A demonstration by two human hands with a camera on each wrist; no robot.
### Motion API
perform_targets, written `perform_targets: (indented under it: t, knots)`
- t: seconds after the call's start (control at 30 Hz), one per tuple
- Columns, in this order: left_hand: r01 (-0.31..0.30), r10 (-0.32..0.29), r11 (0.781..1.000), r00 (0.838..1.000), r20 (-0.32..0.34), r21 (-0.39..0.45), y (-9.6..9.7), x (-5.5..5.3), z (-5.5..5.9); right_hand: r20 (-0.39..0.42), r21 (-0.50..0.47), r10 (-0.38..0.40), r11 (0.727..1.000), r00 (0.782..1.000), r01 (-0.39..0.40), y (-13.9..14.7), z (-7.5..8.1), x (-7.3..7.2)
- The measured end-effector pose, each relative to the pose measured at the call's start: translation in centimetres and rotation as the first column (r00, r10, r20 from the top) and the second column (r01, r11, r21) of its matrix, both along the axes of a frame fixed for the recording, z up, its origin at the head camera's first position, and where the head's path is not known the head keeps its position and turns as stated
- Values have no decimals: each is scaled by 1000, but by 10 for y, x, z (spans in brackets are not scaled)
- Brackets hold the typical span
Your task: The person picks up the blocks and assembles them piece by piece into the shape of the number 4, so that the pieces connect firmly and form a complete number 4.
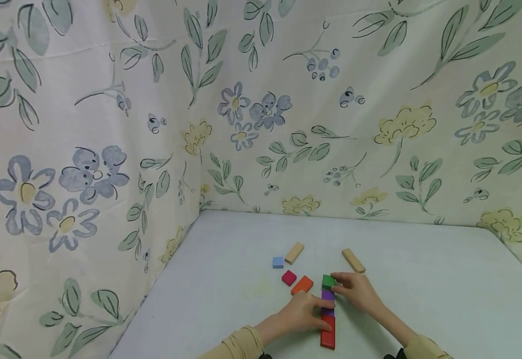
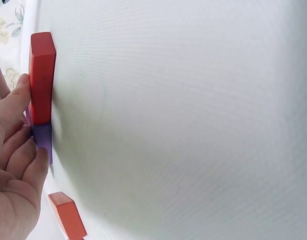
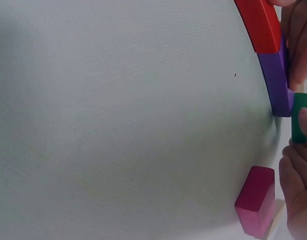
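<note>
A red block (image 1: 328, 339), a purple block (image 1: 327, 295) and a green block (image 1: 328, 281) form a row running away from me. My left hand (image 1: 304, 313) lies over the nearer part: its thumb touches the red block and its fingers touch the purple one. Between the thumb and fingers of my right hand (image 1: 355, 289) the green block is pinched, at the far end of the purple block. The right wrist view shows the green block higher than the purple block's lower edge. In the left wrist view, fingertips (image 2: 42, 155) press against the purple block.
To the left of the row lie an orange block (image 1: 303, 284), a crimson block (image 1: 289, 277), a blue block (image 1: 277, 262) and a wooden block (image 1: 294, 253). Another wooden block (image 1: 353, 260) lies beyond my right hand. A magenta block (image 3: 256, 200) shows in the right wrist view.
</note>
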State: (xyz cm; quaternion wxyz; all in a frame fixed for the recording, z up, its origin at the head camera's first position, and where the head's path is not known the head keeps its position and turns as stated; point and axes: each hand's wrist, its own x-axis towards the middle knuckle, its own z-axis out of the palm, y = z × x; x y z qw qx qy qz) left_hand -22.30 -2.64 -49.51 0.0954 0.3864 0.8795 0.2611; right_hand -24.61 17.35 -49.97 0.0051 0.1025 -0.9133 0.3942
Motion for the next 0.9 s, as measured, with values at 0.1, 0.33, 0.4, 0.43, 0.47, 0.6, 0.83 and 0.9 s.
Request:
perform_targets:
  t: [0.1,0.33,0.4,0.43,0.47,0.6,0.83,0.9]
  knots:
    - [3,-3,1000,1000,-9,-2,1,0,0,-6,12,-1,1000,1000,1,0,-1,0]
    - [8,-9,1000,1000,-28,-5,1,0,0,-16,33,15,999,1000,-15,0,-3,-1]
    - [10,-10,1000,1000,-27,-3,1,0,0,-17,37,26,999,1000,-25,0,-3,-1]
    - [10,-10,1000,1000,-25,-1,1,0,1,-16,43,26,999,1000,-26,0,-3,-1]
    - [9,-9,1000,1000,-23,-1,1,0,0,-14,48,29,998,999,-29,0,-2,0]
    - [4,-4,1000,1000,-10,4,1,-1,-1,-7,59,36,998,999,-35,-1,0,0]
    - [-1,1,1000,1000,-23,0,1,-1,-2,-3,88,39,995,999,-38,-2,2,0]
    - [-3,3,1000,1000,-24,1,1,-1,-2,-1,108,43,993,999,-43,-2,3,0]
